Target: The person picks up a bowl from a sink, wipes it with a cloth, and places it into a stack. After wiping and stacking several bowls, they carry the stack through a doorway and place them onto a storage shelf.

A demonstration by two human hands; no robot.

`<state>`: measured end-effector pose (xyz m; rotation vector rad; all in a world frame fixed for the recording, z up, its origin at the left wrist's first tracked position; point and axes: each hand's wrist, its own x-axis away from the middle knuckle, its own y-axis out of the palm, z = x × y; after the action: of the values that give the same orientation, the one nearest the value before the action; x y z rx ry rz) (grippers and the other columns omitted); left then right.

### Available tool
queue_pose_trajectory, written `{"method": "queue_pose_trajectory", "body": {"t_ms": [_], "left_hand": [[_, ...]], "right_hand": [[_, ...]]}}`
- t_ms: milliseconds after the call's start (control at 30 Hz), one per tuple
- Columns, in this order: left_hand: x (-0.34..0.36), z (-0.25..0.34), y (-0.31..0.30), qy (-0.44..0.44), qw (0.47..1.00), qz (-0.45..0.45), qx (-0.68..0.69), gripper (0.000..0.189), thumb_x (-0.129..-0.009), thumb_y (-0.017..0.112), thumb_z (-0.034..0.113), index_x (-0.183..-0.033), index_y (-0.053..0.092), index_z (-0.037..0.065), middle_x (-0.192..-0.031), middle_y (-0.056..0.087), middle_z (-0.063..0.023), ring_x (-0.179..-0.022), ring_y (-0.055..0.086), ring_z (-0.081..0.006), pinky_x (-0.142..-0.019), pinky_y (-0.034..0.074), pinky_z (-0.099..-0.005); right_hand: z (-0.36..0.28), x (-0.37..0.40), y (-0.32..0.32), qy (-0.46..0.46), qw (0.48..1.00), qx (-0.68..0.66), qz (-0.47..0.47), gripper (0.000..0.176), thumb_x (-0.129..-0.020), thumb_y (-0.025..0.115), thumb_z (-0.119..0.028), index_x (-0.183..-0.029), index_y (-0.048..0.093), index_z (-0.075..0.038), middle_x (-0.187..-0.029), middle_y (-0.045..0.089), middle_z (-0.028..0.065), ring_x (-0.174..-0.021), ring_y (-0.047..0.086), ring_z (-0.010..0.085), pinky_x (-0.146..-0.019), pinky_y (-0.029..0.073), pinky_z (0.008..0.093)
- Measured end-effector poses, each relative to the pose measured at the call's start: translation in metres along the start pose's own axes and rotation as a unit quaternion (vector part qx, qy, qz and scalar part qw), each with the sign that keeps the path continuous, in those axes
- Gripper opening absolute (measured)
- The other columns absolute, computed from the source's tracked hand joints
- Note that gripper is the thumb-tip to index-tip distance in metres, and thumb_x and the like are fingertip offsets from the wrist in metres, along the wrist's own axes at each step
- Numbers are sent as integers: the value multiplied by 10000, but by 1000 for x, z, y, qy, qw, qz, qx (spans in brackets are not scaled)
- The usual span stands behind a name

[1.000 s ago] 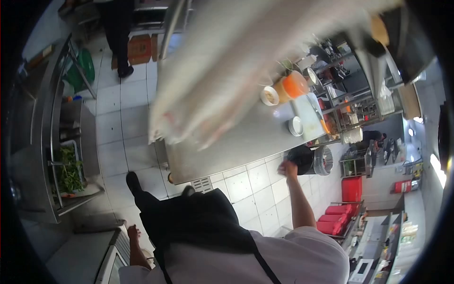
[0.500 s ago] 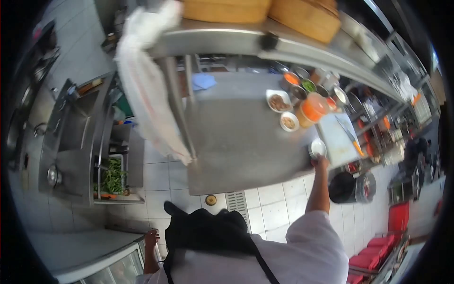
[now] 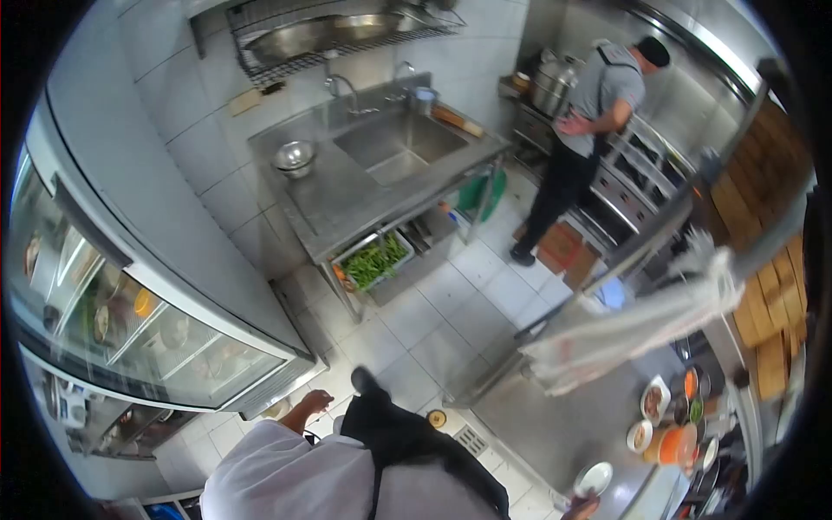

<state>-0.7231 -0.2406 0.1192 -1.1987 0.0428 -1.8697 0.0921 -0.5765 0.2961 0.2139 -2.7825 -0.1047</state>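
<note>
My right hand [image 3: 582,506] is at the lower right, its fingers at the rim of a small white bowl [image 3: 594,479] near the edge of the steel table [image 3: 529,425]. My left hand [image 3: 317,401] hangs over the tiled floor beside the glass-door fridge [image 3: 165,329], fingers slightly apart and holding nothing. Beyond the bowl are a white dish of brown food [image 3: 654,402], a smaller white bowl [image 3: 640,436] and an orange-topped container [image 3: 676,445].
A steel sink [image 3: 399,147] with a metal bowl [image 3: 295,158] stands ahead, above a crate of green vegetables [image 3: 374,262]. A co-worker [image 3: 598,113] stands at the stove. A white cloth [image 3: 633,329] hangs over the table. Wooden steamers [image 3: 771,295] are at the right.
The view has swung left, bringing the sink, fridge and co-worker into sight. The table has shifted to the lower right. My right hand remains at the white bowl.
</note>
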Motion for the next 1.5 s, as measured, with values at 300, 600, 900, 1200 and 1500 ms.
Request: {"method": "queue_pose_trajectory", "body": {"t_ms": [300,600,900,1200,1500], "left_hand": [[-39,3,-59,-115,986,13,121,427,-933,606,436,-967,695,20,-838,733,-85,-705,734,-216,-560,581,-369],[-89,5,-166,129,972,194,-16,325,-956,554,345,-960,688,49,-843,721,-87,-725,711,-192,-661,560,-355],[-25,61,-218,136,940,230,211,287,-991,547,291,-1078,672,48,-924,718,-148,-844,726,-245,-787,565,-367],[19,40,-158,-165,920,311,169,440,-933,602,469,-1123,736,95,-1120,727,-158,-1088,665,-362,-962,511,-443],[31,9,-34,-237,668,434,557,420,-1020,454,303,-1203,646,-23,-948,734,-188,-810,742,-240,-669,595,-370]], "right_hand": [[13,220,268,187,909,238,-287,601,-1039,511,-305,-1557,308,-79,-1494,475,176,-1313,507,361,-1072,388,610],[53,351,558,122,833,196,-503,439,-767,707,-146,-1157,579,9,-961,645,114,-853,668,264,-771,559,391],[65,428,723,154,693,278,-647,374,-798,753,-175,-1070,568,5,-841,652,134,-670,677,253,-471,555,362],[-138,544,969,-23,614,131,-778,553,-755,766,-226,-1202,577,39,-929,685,131,-660,701,223,-390,531,314],[-320,654,1289,-129,446,131,-876,266,-853,653,-205,-941,619,45,-685,661,95,-476,623,154,-416,530,245]]}}
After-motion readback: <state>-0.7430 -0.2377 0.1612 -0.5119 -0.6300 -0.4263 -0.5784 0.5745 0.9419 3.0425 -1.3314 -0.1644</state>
